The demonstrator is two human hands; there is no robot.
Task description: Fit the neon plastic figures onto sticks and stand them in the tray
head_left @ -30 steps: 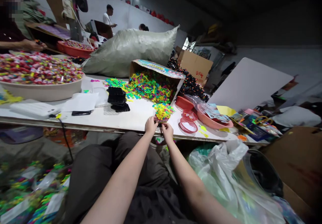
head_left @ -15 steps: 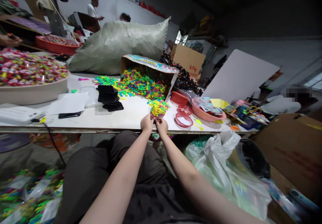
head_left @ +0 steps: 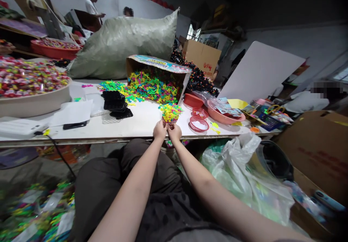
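Observation:
My left hand (head_left: pixel 160 130) and my right hand (head_left: pixel 174 130) are close together at the table's front edge, fingertips nearly meeting. Both have their fingers pinched, and whatever lies between them is too small to make out. Just beyond the fingertips is a heap of small plastic pieces (head_left: pixel 170 112) in yellow, green, blue and pink; what holds it up is mostly hidden. Behind it a cardboard box (head_left: pixel 160 63) lies on its side, with many similar colourful pieces (head_left: pixel 152 86) spilling from its mouth onto the white table (head_left: pixel 141 122).
Left of the hands are stacked black trays (head_left: pixel 115 102), a phone (head_left: pixel 74 125) and a large tub of wrapped pieces (head_left: pixel 32 100). To the right are small red baskets (head_left: pixel 199 124) and a pink basin (head_left: pixel 225 117). A big sack (head_left: pixel 125 46) lies behind; a plastic bag (head_left: pixel 241 162) hangs below right.
The camera view has shifted slightly. Both hands stay together in front of the heap, their fingers still pinched, with only small finger movement.

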